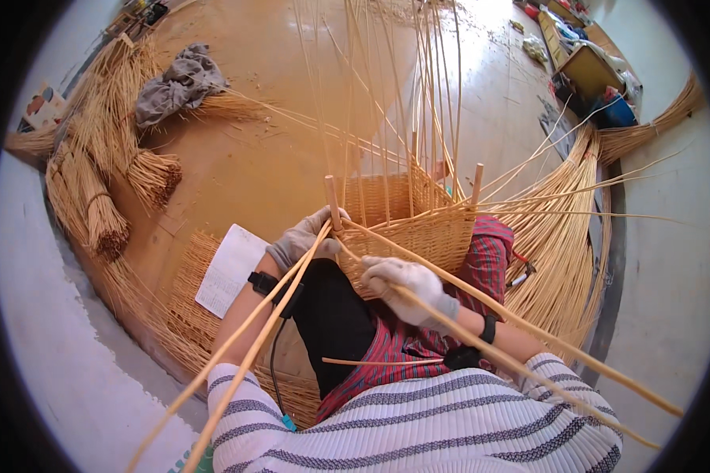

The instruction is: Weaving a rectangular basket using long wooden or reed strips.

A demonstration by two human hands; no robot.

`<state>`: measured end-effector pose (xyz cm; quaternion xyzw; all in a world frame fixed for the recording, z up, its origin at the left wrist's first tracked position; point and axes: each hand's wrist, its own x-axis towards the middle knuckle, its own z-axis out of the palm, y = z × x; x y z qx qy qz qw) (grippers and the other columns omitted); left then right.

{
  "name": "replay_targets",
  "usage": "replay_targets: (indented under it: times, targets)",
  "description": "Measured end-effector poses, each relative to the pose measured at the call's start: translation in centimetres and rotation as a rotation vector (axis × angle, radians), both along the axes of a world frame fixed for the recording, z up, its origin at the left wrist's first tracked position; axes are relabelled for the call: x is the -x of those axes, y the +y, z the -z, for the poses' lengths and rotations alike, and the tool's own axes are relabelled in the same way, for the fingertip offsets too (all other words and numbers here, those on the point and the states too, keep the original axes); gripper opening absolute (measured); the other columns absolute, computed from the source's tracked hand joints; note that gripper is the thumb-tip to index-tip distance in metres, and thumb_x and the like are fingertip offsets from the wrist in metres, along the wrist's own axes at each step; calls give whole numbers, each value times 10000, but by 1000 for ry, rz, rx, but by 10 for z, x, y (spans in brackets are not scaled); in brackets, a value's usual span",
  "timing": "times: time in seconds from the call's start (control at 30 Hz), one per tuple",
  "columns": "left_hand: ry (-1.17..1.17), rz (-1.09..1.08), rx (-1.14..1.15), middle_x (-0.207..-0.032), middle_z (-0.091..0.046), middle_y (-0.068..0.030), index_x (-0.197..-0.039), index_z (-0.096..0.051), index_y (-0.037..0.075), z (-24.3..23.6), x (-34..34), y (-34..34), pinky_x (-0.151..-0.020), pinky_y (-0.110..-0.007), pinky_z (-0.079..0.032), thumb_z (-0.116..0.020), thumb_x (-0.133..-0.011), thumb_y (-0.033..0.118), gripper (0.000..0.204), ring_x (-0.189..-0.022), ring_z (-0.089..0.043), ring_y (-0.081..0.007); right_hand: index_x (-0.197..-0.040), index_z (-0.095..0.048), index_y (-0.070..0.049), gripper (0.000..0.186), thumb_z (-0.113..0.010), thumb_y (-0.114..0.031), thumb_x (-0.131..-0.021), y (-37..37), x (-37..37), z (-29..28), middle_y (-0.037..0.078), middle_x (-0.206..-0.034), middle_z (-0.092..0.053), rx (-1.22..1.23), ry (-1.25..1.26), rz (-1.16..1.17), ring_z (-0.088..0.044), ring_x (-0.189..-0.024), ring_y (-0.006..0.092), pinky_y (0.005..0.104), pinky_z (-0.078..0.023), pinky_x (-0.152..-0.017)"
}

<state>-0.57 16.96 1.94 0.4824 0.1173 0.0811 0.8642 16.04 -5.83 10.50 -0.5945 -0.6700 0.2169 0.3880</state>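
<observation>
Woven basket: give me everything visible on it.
The basket is straw-coloured, box-like and open-topped, closely woven from what looks like cane or willow. Thicker round posts mark visible corners; long thin stakes rise well above the walls, so the top looks unfinished. It sits opening up by the person's knees, underside hidden. The gloved left hand grips its near-left corner, where pale rods meet.

The tan, box-shaped basket [430, 238] is made of bumpy, woven wicker. The pale gloves [406, 277] are made of matt, soft-looking cloth. The flat white sheet [230, 270] is made of paper. A smooth, shiny brown floor [244, 181] is seen.
</observation>
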Motion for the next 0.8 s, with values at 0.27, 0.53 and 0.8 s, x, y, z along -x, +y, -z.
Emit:
replay_targets:
  times: [0.27,0.53,0.8]
  targets:
    - [196,-633,-456,-1008,-554,-4,-1079,-622,97,23,-25,-51,-884,-318,-503,-916,-742,70,448,-942,-553,-159,-1035,-687,-55,170,-789,-52,-899,27,-103,67,35,-888,-711,186,1272,525,-665,-759,128,253,-537,-663]
    - [303,-836,-738,-1108,-465,-62,-1119,-589,90,31,-42,-69,-848,-343,-541,-912,-751,110,491,-932,-565,-189,-1016,-675,-78,157,-786,-54,-908,31,-101,108,29,-887,-688,31,968,632,-661,-775,136,290,-550,-669]
    - [299,-896,-828,-998,-538,-46,-1127,-598,97,27,-38,-67,-820,-350,-518,-930,-739,239,530,-900,-550,-172,-1026,-678,-55,83,-656,-51,-946,2,-40,32,136,-887,-725,-447,8,121,-705,-849,253,387,-581,-792]
